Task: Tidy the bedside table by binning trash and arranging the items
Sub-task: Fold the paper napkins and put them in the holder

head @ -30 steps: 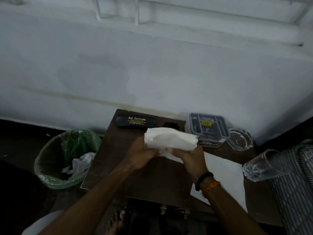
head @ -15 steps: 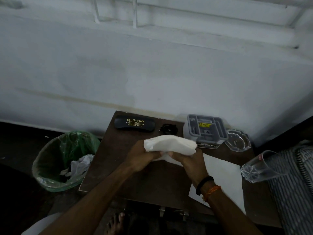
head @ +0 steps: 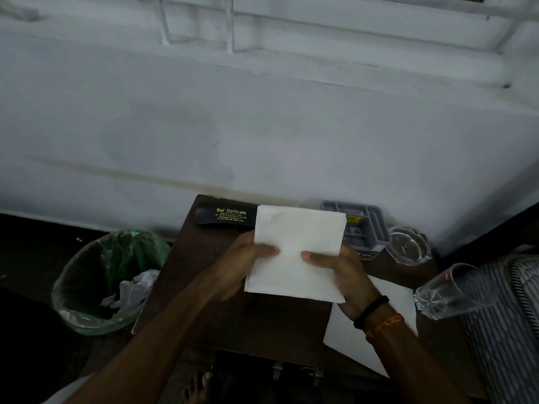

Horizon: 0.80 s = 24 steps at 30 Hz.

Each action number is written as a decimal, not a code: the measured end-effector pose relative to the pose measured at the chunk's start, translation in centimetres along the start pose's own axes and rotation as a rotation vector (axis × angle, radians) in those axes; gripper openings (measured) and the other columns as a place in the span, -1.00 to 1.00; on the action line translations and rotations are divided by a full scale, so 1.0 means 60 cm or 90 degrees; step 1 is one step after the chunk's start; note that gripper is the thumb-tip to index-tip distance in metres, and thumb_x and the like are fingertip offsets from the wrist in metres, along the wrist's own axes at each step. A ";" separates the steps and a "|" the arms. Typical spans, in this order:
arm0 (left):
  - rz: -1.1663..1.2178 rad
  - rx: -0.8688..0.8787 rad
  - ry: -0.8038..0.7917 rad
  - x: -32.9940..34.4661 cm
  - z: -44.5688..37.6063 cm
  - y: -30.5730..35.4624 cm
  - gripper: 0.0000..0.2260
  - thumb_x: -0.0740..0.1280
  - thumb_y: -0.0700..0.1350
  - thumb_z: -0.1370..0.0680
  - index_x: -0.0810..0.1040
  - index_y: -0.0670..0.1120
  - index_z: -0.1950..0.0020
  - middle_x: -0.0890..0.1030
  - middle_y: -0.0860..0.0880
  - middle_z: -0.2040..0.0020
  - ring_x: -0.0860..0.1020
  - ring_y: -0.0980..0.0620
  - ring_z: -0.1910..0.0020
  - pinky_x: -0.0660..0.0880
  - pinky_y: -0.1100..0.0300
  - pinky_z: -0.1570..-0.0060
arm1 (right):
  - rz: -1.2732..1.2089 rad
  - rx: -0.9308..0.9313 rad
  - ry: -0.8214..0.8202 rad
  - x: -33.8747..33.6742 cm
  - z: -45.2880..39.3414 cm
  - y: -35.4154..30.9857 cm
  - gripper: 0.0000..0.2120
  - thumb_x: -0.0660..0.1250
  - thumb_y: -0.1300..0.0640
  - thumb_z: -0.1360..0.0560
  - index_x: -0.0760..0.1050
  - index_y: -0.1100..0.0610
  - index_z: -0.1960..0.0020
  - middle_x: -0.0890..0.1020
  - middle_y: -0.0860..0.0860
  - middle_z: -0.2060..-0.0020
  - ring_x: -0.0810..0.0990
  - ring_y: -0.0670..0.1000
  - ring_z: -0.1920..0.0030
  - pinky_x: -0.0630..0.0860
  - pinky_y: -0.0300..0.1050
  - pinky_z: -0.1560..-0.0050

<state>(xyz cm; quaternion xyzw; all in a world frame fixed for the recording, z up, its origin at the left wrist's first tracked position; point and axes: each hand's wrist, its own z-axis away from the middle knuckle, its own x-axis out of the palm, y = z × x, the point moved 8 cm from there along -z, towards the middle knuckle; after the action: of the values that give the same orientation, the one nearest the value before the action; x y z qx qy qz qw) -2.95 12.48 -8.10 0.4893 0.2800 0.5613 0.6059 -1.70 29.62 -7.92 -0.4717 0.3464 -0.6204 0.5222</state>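
Note:
A white folded napkin [head: 294, 249] is held flat above the dark brown bedside table [head: 262, 319]. My left hand [head: 242, 263] grips its left edge and my right hand [head: 344, 275] grips its right edge, thumbs on top. A black spectacle case [head: 221, 218] marked "Sai Opticals" lies at the table's back left, partly hidden by the napkin. A grey plastic organiser [head: 367, 225] stands at the back right beside a clear glass ashtray [head: 408, 249]. A white sheet of paper [head: 367, 336] lies under my right wrist.
A bin with a green liner [head: 108, 281], holding crumpled white trash, stands on the floor left of the table. A clear drinking glass [head: 446, 293] lies tipped at the table's right edge, next to a striped fabric [head: 507, 316]. A white wall runs behind.
The napkin has gone from a bunched, edge-on fold to a flat square facing up. It now hides the small black object near the spectacle case. Both hands kept hold.

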 end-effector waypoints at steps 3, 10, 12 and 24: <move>0.025 -0.009 -0.006 0.009 -0.004 0.003 -0.72 0.23 -0.36 -0.50 0.62 -0.15 -0.11 0.72 -0.08 0.09 0.68 -0.05 0.12 0.61 0.11 0.18 | -0.017 0.000 -0.001 0.002 0.002 -0.003 -0.61 0.40 0.38 -0.41 0.55 0.24 -0.23 0.68 0.15 -0.10 0.65 0.21 -0.11 0.60 0.16 -0.08; 0.080 -0.040 -0.011 0.016 -0.006 -0.007 -0.65 0.32 -0.22 -0.31 0.63 -0.14 -0.07 0.67 -0.15 0.02 0.63 -0.14 0.05 0.55 0.01 0.06 | -0.074 0.003 -0.033 0.006 0.005 -0.011 -0.54 0.39 0.31 -0.39 0.51 0.15 -0.29 0.65 0.14 -0.15 0.63 0.21 -0.14 0.60 0.18 -0.06; 0.088 -0.043 -0.017 0.019 -0.005 -0.008 -0.71 0.31 -0.25 -0.38 0.63 -0.13 -0.08 0.67 -0.14 0.02 0.63 -0.12 0.05 0.55 0.00 0.05 | -0.090 0.013 -0.052 0.008 0.007 -0.011 -0.51 0.37 0.29 -0.34 0.51 0.16 -0.28 0.65 0.15 -0.14 0.62 0.23 -0.14 0.61 0.19 0.00; 0.096 0.039 -0.003 0.008 -0.010 0.009 -0.61 0.11 -0.46 -0.49 0.64 -0.15 0.31 0.67 -0.17 0.01 0.53 -0.24 -0.07 0.32 -0.17 -0.07 | -0.161 0.099 -0.123 0.008 0.012 -0.009 -0.83 0.21 0.22 -0.52 0.58 0.14 0.11 0.58 0.21 -0.22 0.54 0.21 -0.22 0.64 -0.01 -0.04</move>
<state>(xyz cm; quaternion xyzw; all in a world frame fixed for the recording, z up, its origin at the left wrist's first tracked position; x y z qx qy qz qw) -3.59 13.03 -7.75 0.5288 0.2579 0.5953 0.5473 -1.22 29.30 -7.10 -0.5268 0.1836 -0.6578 0.5060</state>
